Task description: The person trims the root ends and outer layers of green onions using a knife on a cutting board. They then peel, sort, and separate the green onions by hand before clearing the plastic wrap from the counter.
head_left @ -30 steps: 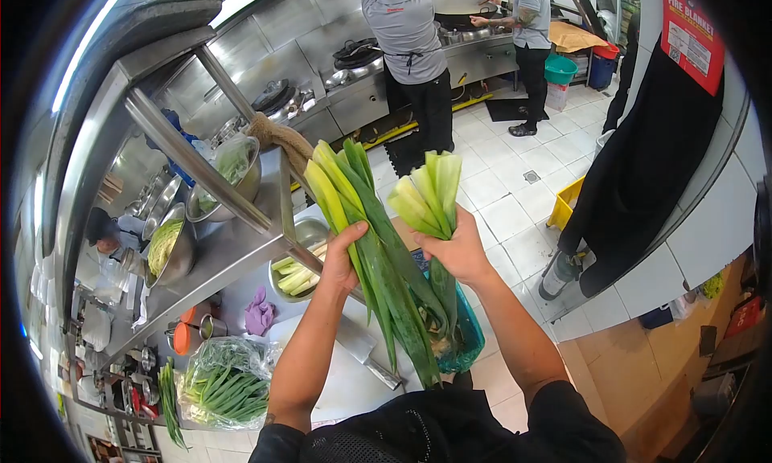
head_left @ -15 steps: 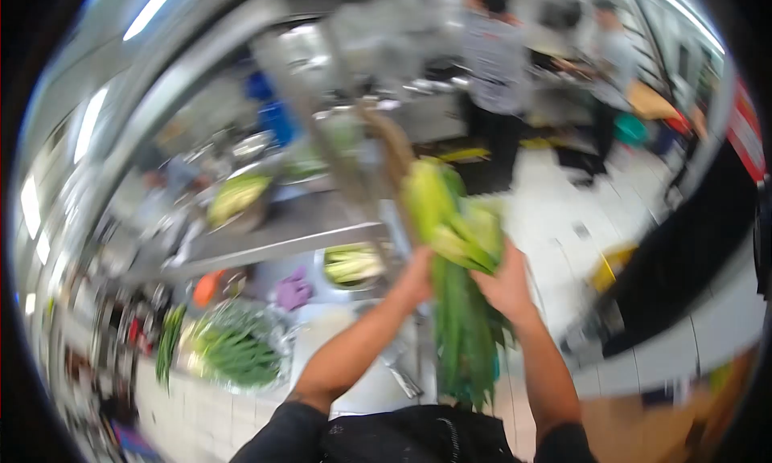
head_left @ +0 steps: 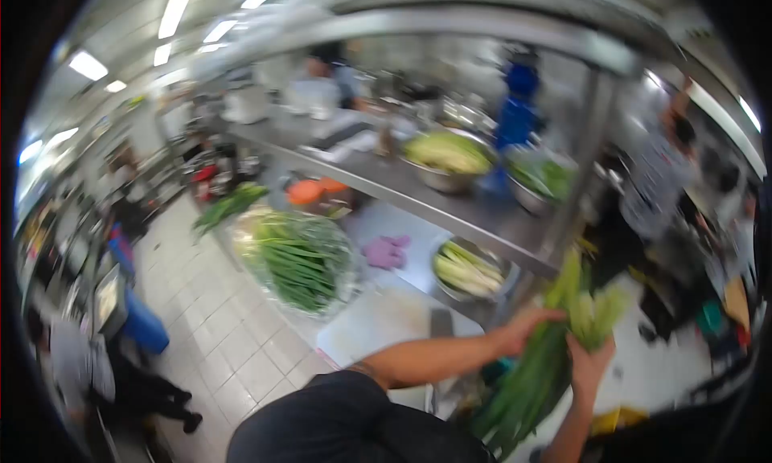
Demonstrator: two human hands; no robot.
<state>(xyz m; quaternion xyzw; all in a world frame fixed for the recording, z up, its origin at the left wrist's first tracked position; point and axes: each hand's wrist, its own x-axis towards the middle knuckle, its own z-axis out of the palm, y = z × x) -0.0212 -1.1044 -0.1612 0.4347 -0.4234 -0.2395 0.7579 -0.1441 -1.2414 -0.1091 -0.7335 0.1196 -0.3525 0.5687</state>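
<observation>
Shifted rightward in view, leeks (head_left: pixel 531 385) slant leaf-down, fingers (head_left: pixel 550 313) of both hands (head_left: pixel 525 331) (head_left: pixel 593 365) clasping.

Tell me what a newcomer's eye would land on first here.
Most likely the long leafy greens, held between the left hand and right hand at the lower right. After that, perhaps the green stalks in clear plastic, left of the white cutting board, and the purple cloth just beyond that board.

One head-worn, wide view looks forward and down past the near forearms (head_left: pixel 438 358) onto the counter (head_left: pixel 412 220).
</observation>
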